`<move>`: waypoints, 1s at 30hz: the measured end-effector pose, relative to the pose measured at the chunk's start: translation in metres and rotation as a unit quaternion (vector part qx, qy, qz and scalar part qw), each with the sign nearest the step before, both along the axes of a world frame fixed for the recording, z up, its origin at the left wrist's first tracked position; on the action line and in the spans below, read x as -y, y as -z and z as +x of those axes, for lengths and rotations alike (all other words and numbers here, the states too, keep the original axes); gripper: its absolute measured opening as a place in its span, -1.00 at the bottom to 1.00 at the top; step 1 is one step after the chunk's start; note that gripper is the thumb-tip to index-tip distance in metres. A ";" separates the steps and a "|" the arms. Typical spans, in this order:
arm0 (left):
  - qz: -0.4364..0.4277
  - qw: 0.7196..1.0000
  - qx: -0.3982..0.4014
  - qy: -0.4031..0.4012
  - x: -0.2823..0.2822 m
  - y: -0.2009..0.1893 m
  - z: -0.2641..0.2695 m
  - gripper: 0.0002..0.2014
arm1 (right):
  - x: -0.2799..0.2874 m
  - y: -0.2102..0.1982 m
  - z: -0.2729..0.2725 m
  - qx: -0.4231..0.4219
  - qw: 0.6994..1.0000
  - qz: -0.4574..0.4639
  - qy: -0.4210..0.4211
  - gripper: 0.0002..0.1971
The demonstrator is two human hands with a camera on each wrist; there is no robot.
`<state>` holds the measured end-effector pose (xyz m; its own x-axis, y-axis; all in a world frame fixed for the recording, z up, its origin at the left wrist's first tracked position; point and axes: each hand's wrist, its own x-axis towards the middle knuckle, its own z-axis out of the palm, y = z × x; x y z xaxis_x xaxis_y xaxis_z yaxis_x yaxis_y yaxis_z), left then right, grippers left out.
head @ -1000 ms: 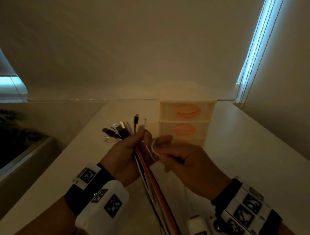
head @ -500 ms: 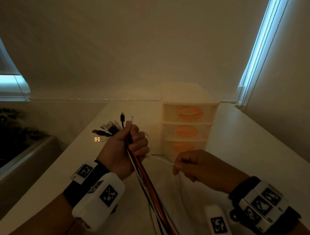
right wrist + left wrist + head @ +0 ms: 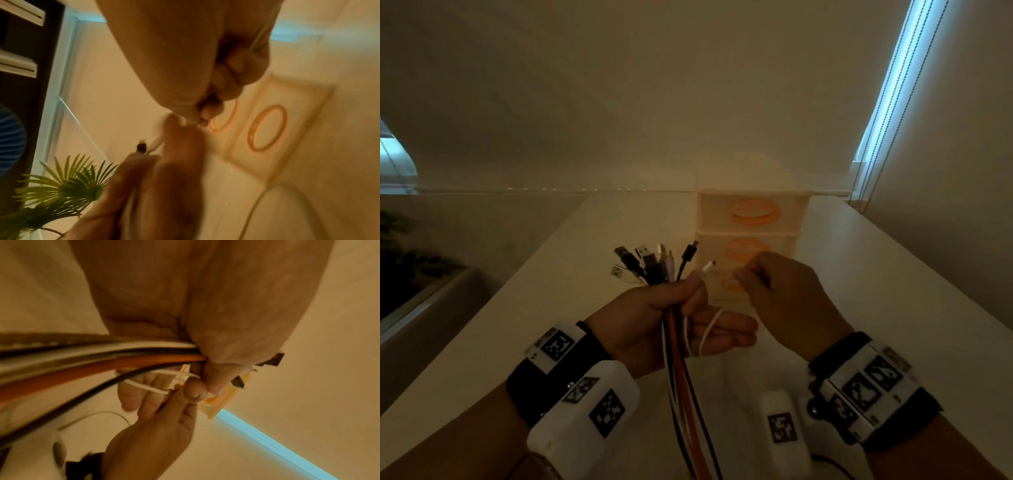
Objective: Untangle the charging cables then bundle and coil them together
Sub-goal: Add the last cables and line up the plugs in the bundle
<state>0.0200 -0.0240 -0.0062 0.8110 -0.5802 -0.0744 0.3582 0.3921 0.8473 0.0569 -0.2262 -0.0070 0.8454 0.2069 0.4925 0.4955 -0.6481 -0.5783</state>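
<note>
Half a second ago the right hand point(image 3: 787, 301) was low and to the right of the frame's centre, drawing the thin white cable point(image 3: 707, 329) out sideways from the bundle; now it has risen and closed in, and sits just right of the left hand point(image 3: 671, 318) at mid-frame. The white cable's plug point(image 3: 708, 266) now stands up beside the other plugs point(image 3: 650, 265) that fan out above the left fist, where before it was not among them. That suggests the white lead is being folded into the bundle, so untangling looks nearly finished and the coiling is not yet begun.

The left hand is held upright in the centre of the head view, its fingers point(image 3: 722, 330) curled round the bundle of cables point(image 3: 681, 370), black, orange and white, which hangs down to the lower edge of the frame above the bench point(image 3: 482, 342). A slack loop of the white cable lies across those fingers. The right hand, knuckles toward the camera, has its fingertips drawn together, pinching the white cable just right of its plug; the left wrist view shows the strand running into that pinch. Behind the hands, a small drawer unit point(image 3: 751, 219) with orange handles stands on the bench.
</note>
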 end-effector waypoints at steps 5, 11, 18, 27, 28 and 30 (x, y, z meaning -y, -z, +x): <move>-0.048 0.986 -0.014 -0.161 0.009 -0.002 0.004 -0.57 | -0.023 0.002 -0.017 -0.009 0.980 0.070 -0.185 -0.84; -0.186 0.938 -0.080 -0.282 0.001 0.000 0.016 -0.52 | -0.004 0.004 -0.011 -0.209 0.962 -0.112 -0.136 -0.70; -0.182 0.948 -0.066 -0.251 -0.009 0.003 0.022 -0.62 | 0.005 0.001 -0.014 -0.249 0.953 -0.024 -0.171 -0.76; -0.185 0.951 -0.072 -0.238 -0.014 0.005 0.026 -0.61 | 0.015 0.006 -0.003 -0.426 0.888 -0.030 -0.169 -0.74; -0.185 0.951 -0.069 -0.237 -0.016 0.004 0.027 -0.61 | 0.017 0.004 -0.002 -0.429 0.887 -0.017 -0.170 -0.74; -0.185 0.957 -0.060 -0.216 -0.021 0.001 0.027 -0.60 | 0.023 -0.002 -0.004 -0.428 0.887 -0.020 -0.174 -0.73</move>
<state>0.0467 -0.0027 -0.0074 0.9795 -0.1980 -0.0361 0.1813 0.7901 0.5856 0.0531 -0.2489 -0.0046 0.7877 0.5306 -0.3131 0.0590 -0.5708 -0.8189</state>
